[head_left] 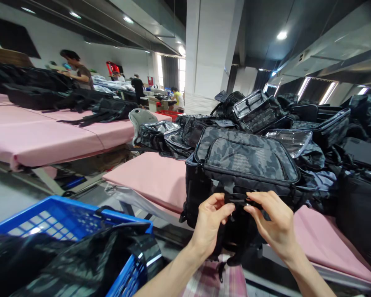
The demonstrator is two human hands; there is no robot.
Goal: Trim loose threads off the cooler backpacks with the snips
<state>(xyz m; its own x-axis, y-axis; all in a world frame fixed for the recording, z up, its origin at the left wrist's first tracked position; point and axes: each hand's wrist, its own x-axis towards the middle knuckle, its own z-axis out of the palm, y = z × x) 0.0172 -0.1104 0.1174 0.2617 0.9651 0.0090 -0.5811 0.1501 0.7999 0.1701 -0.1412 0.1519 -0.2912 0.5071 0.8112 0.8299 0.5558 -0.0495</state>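
A black and grey camouflage bag (244,154) stands upright in front of me, its padded lid closed on top. At its near upper edge, a short black strap (236,199) runs between my two hands. My left hand (210,220) pinches the strap's left end between thumb and fingers. The other end is pinched by my right hand (273,218), with a small shiny spot by the thumb tip. Whether this piece is webbing or a buckle part, I cannot tell. Dark straps dangle below the bag, over a pink plaid cloth (222,278).
Several camouflage bags, some with open silver linings (250,105), pile up behind and to the right. A blue crate (71,206) holding dark bags stands at lower left. Pink-covered tables (58,136) extend left. A white pillar (212,53) rises behind; people work farther back.
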